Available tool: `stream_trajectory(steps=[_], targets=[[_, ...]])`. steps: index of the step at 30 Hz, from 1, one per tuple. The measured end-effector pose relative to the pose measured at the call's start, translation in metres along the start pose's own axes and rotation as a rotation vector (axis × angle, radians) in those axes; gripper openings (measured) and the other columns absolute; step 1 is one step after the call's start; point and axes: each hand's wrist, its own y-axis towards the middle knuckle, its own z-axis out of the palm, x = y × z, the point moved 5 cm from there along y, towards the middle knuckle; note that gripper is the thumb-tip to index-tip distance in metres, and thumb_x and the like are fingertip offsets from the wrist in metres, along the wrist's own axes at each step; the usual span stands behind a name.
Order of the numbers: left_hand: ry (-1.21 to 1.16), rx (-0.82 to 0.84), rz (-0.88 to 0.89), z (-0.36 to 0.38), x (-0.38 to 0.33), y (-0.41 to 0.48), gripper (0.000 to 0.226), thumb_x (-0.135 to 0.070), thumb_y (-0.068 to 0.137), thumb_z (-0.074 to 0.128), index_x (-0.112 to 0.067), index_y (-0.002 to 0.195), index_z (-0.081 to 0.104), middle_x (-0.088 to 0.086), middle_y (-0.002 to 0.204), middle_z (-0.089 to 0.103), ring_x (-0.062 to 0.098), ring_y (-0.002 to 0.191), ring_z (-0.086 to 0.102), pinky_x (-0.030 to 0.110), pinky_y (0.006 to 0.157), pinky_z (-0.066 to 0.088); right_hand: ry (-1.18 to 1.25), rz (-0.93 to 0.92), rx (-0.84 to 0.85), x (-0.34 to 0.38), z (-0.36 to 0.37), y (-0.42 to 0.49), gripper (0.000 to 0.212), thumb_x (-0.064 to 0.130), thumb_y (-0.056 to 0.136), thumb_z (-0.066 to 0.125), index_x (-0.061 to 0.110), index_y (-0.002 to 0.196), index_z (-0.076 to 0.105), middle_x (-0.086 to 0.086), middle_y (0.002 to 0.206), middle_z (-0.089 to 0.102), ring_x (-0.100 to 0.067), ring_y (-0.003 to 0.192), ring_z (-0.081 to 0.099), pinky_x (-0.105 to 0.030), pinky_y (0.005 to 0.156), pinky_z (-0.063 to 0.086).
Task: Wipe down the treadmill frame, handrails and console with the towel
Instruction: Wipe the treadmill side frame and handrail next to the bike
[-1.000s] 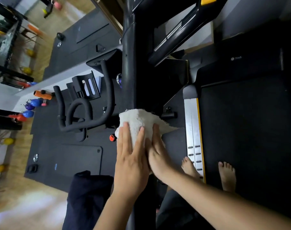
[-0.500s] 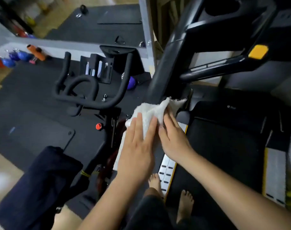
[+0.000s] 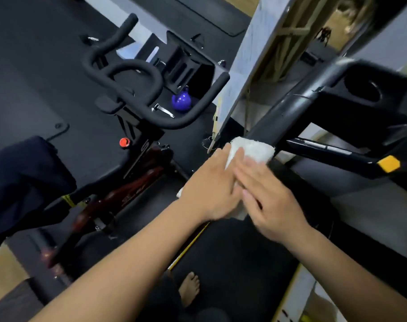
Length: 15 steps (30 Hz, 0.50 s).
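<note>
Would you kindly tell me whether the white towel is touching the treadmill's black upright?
Touching. The head view shows the white towel folded over the black upright, its top edge lying flush on it with no gap.

Both arms outstretched, left hand (image 3: 210, 189) and right hand (image 3: 271, 201) side by side, fingers (image 3: 245, 169) straight

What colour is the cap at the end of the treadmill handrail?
The handrail cap is yellow; the head view shows it clearly.
</note>
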Motion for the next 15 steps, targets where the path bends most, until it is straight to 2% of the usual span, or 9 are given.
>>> stream_trajectory(steps=[2,5,10,12,15], targets=[[0.039,-0.031,-0.026,0.001,0.001,-0.018,0.077,-0.044,0.093,0.017,0.004,0.154,0.015,0.027,0.160,0.017,0.036,0.151,0.012,0.046,0.120,0.020,0.031,-0.028,0.235,0.003,0.010,0.012,0.047,0.022,0.097,0.043,0.011,0.143,0.045,-0.003,0.152,0.039,-0.016,0.144,0.031,-0.041,0.120,0.020],[-0.013,-0.048,-0.196,-0.006,0.010,-0.040,0.082,-0.049,0.092,0.009,0.003,0.155,0.012,0.024,0.162,0.009,0.033,0.152,0.006,0.045,0.123,0.014,-0.231,-0.031,0.409,-0.007,0.021,0.033,0.054,0.042,0.098,0.032,0.021,0.148,0.037,-0.001,0.153,0.038,-0.021,0.143,0.028,-0.043,0.119,0.016],[-0.097,-0.039,-0.197,-0.012,0.018,-0.062,0.080,-0.049,0.092,0.028,-0.003,0.155,0.015,0.019,0.164,0.009,0.034,0.151,0.012,0.051,0.121,0.018,-0.444,0.020,0.611,-0.021,0.031,0.064,0.054,0.055,0.097,0.025,0.033,0.140,0.049,0.004,0.150,0.044,-0.021,0.141,0.033,-0.044,0.119,0.015],[-0.038,-0.009,-0.166,-0.006,0.014,-0.072,0.080,-0.051,0.093,0.032,-0.003,0.155,0.016,0.019,0.164,0.010,0.035,0.151,0.014,0.054,0.120,0.020,-0.486,0.055,0.695,-0.035,0.030,0.082,0.055,0.058,0.095,0.020,0.037,0.136,0.051,0.006,0.149,0.044,-0.018,0.141,0.032,-0.045,0.119,0.011],[-0.004,-0.033,-0.146,-0.003,0.012,-0.081,0.080,-0.051,0.091,0.039,-0.001,0.153,0.023,0.023,0.161,0.018,0.040,0.148,0.020,0.057,0.118,0.023,-0.561,0.218,0.813,-0.060,0.029,0.109,0.056,0.059,0.097,0.014,0.040,0.135,0.050,0.009,0.152,0.039,-0.013,0.144,0.024,-0.046,0.121,0.000]])
